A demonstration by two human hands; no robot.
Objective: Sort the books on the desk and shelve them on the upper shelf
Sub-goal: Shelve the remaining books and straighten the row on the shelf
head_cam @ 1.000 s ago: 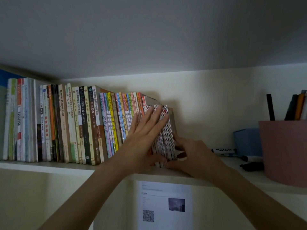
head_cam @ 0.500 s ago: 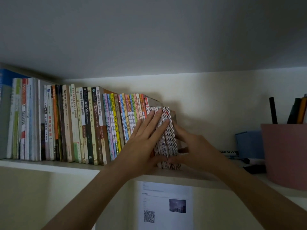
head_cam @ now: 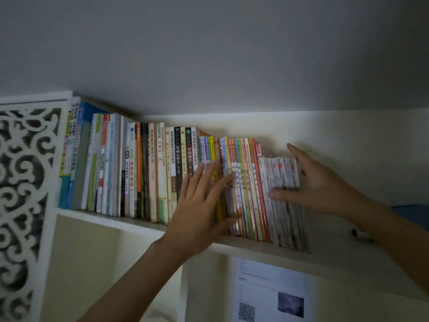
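A long row of upright books (head_cam: 148, 173) fills the upper shelf (head_cam: 111, 220), tall ones at the left and shorter colourful ones towards the right. At the row's right end stands a bundle of thin booklets (head_cam: 282, 196), leaning slightly left. My left hand (head_cam: 200, 205) lies flat with fingers spread against the spines of the colourful books (head_cam: 246, 182). My right hand (head_cam: 318, 184) is spread around the right side of the thin booklets, thumb across their spines, fingers behind their top edge.
A white carved fretwork panel (head_cam: 23, 194) closes the shelf's left end. A printed sheet with a QR code (head_cam: 271, 296) hangs below the shelf. A dark marker (head_cam: 358, 233) and a blue box (head_cam: 411, 214) lie to the right.
My left hand has slid left from the thin booklets onto the colourful spines. My right hand has risen higher along the booklets' right side. The view has shifted left, so the pen holder is out of frame.
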